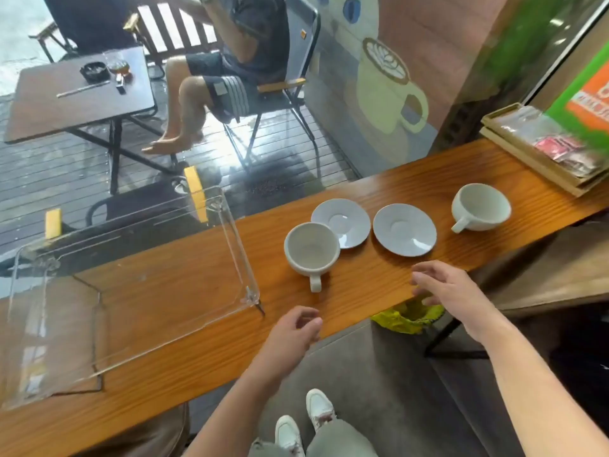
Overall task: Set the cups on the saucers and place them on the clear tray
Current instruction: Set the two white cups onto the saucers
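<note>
Reaching empty, fingers spread, left hand (294, 328) and right hand (451, 293) toward the near cup (311, 250) at twelve o'clock, likely lifting it onto the adjacent saucer (346, 222) next.

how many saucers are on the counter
2, side by side in the middle of the counter: the left saucer partly behind the near cup, the right saucer bare. None seem hidden.

Lighting: we record bright daylight from 11 o'clock, glaring off the wet deck (280, 150) and clear tray (230, 232). Shadows: soft, short. Quality: we note wide-angle bending at edges; smeared green sign (583, 103) at 2 o'clock.
</note>
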A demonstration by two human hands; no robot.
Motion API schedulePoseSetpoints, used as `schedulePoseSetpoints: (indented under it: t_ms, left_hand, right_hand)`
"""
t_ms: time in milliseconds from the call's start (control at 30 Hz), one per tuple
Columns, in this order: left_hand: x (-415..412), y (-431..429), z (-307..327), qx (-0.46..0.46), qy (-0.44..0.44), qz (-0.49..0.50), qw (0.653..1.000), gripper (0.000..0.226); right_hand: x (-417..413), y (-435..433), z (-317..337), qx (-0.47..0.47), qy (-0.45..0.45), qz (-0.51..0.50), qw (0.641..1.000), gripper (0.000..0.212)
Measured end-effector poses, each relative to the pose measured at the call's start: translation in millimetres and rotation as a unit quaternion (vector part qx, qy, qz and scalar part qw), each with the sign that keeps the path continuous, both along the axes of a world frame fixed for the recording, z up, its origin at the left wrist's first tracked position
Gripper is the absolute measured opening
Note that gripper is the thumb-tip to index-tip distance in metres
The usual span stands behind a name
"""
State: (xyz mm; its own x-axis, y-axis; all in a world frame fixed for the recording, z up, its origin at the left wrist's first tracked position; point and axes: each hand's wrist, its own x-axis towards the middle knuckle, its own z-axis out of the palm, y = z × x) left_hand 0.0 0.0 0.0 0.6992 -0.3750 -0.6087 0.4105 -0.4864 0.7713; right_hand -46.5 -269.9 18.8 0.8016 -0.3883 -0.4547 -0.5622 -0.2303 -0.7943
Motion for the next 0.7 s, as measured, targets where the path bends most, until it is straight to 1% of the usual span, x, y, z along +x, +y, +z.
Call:
schedulePoseSetpoints:
  t_ms: [67, 133, 200, 267, 333, 400, 467, 533, 633, 700]
  left_hand:
    - [10, -13, -4, -0.013, 0.051, 0.079, 0.995, 0.021]
    - [20, -25, -7, -0.021, 0.106, 0.135, 0.985, 0.022]
    - [26, -36, -13, -0.036, 0.153, 0.167, 0.973, 0.022]
    - [28, -45, -17, -0.044, 0.177, 0.199, 0.963, 0.029]
    - [30, -51, -22, -0.038, 0.184, 0.239, 0.953, 0.040]
    - [33, -55, -26, -0.035, 0.179, 0.271, 0.945, 0.046]
    - [36, -56, -29, -0.035, 0.171, 0.284, 0.943, 0.043]
    - [39, -56, -30, -0.037, 0.150, 0.307, 0.939, 0.036]
    - [42, -53, -29, -0.026, 0.125, 0.321, 0.938, 0.022]
    - [42, -52, -27, -0.035, 0.144, 0.310, 0.939, 0.013]
  right_hand:
    - [7, -14, -4, 0.010, -0.009, -0.059, 0.998, 0.015]
    - [16, -28, -11, 0.003, -0.008, -0.099, 0.995, 0.018]
    - [23, -42, -21, 0.004, -0.012, -0.145, 0.989, 0.021]
    - [29, -55, -30, 0.015, -0.018, -0.189, 0.982, 0.027]
    - [36, -69, -37, 0.022, -0.014, -0.223, 0.974, 0.034]
    - [42, -80, -44, 0.042, -0.012, -0.262, 0.964, 0.040]
    - [47, -90, -50, 0.076, -0.015, -0.300, 0.951, 0.043]
    - [53, -97, -54, 0.105, -0.021, -0.325, 0.940, 0.043]
    - [58, -102, -58, 0.122, -0.024, -0.325, 0.938, 0.041]
    - [60, -103, -61, 0.153, -0.036, -0.319, 0.935, 0.041]
